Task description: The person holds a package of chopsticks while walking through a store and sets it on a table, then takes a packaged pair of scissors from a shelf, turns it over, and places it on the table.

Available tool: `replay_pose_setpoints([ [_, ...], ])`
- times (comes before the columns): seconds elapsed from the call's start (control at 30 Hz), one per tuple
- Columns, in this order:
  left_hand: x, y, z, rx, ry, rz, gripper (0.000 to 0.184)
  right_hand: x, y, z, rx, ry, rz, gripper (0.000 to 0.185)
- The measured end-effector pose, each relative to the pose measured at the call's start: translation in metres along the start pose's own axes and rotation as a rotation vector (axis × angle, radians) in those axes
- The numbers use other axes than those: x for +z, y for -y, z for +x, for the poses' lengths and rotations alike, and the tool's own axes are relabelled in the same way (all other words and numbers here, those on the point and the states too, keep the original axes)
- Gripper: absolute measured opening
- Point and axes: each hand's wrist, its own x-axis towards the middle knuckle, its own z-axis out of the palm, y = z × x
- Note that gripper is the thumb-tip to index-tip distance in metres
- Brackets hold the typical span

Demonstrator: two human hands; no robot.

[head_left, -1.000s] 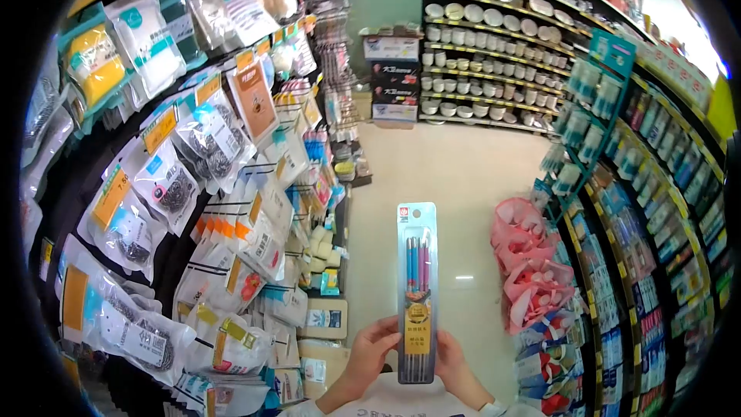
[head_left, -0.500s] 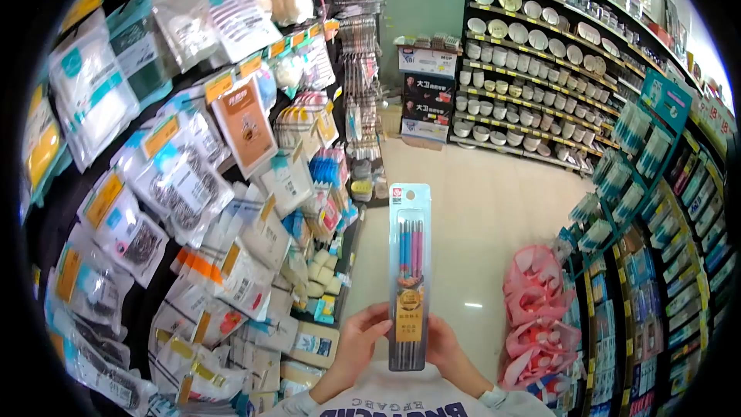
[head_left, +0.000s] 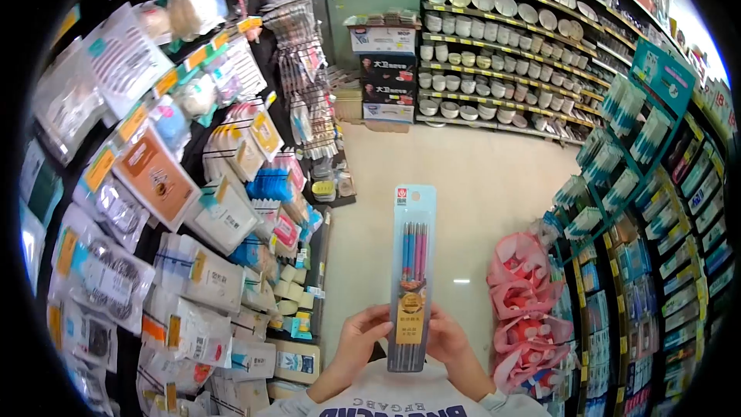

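A tall, narrow pack of chopsticks [head_left: 412, 286] stands upright in front of my chest, blue and pink stick ends showing through its clear window. It has a pale hanging tab at the top and a gold label lower down. My left hand [head_left: 361, 339] grips its left edge near the bottom, thumb on the front. On the opposite edge, my right hand [head_left: 451, 337] holds it too, with some fingers hidden behind the pack.
Hanging packets, including a brown one [head_left: 157, 175], fill the rack at left. Stacked boxes [head_left: 387, 67] and shelves of bowls and plates [head_left: 502, 69] stand ahead. Pink bags [head_left: 529, 278] and a teal display rack [head_left: 664, 85] line the right. Pale floor [head_left: 370, 162] runs between.
The view has turned slightly right and moved forward along the aisle, so the left rack and boxes shift left. Both hands keep holding the chopsticks in nearly the same position.
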Motion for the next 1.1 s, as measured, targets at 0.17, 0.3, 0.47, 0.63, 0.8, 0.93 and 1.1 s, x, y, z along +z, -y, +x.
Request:
replay_pose_setpoints([
  [0.17,0.003,-0.005,0.062,-0.049,0.067,-0.075,0.029,-0.020,0.033,0.034,-0.150,-0.137,-0.136,0.027],
  [0.3,-0.007,-0.018,0.123,-0.053,0.119,-0.038,0.031,-0.033,0.062,0.081,-0.200,-0.171,-0.259,0.024],
  [0.47,-0.025,-0.057,0.205,0.019,0.181,0.024,0.031,-0.040,0.092,0.166,-0.260,-0.138,-0.304,0.029],
  [0.63,-0.059,-0.089,0.278,0.088,0.206,0.068,0.030,-0.021,0.114,0.254,-0.222,-0.137,-0.237,0.032],
  [0.8,-0.083,-0.103,0.330,0.051,0.154,0.083,0.031,-0.047,0.118,0.316,-0.165,-0.147,-0.178,0.037],
  [0.93,-0.102,-0.105,0.363,0.021,0.087,0.056,0.032,-0.057,0.128,0.359,-0.094,-0.146,-0.115,0.036],
  [1.1,-0.108,-0.112,0.410,0.016,-0.043,-0.003,0.032,-0.088,0.155,0.417,0.017,-0.076,-0.154,0.032],
])
